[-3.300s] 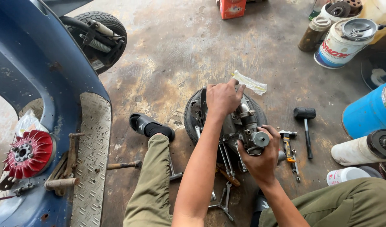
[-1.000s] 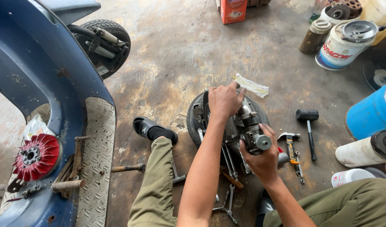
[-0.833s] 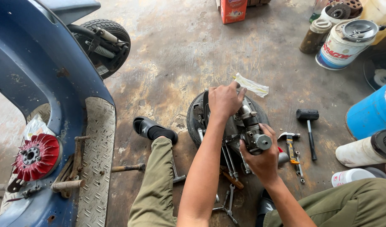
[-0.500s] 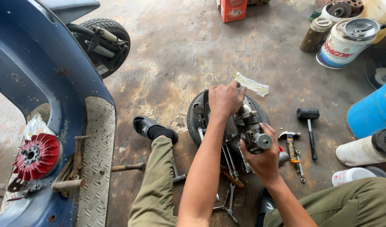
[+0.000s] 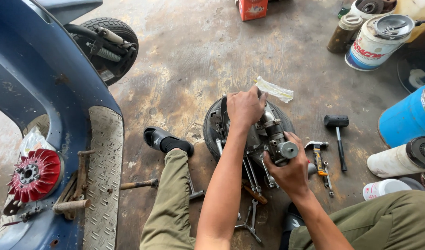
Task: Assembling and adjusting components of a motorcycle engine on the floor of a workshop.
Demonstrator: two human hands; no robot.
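Note:
A grey metal engine assembly (image 5: 268,134) rests on a small black tyre (image 5: 211,129) on the concrete floor between my legs. My left hand (image 5: 244,107) grips the top of the assembly at its far side. My right hand (image 5: 289,167) holds the near end, just under a round silver cylinder (image 5: 287,150) that sticks out. Several wrenches and rods (image 5: 252,185) lie under the assembly by my knees.
A blue scooter body (image 5: 41,92) with a red fan wheel (image 5: 35,175) and a front tyre (image 5: 111,44) fills the left. A black mallet (image 5: 338,134), a small hammer (image 5: 318,155), a blue drum (image 5: 409,118), paint cans (image 5: 374,41) and a white cylinder (image 5: 397,159) stand at the right.
Both hands stay on the engine assembly in nearly the same grip. Since the oldest frame the view has shifted slightly; nothing else has visibly moved.

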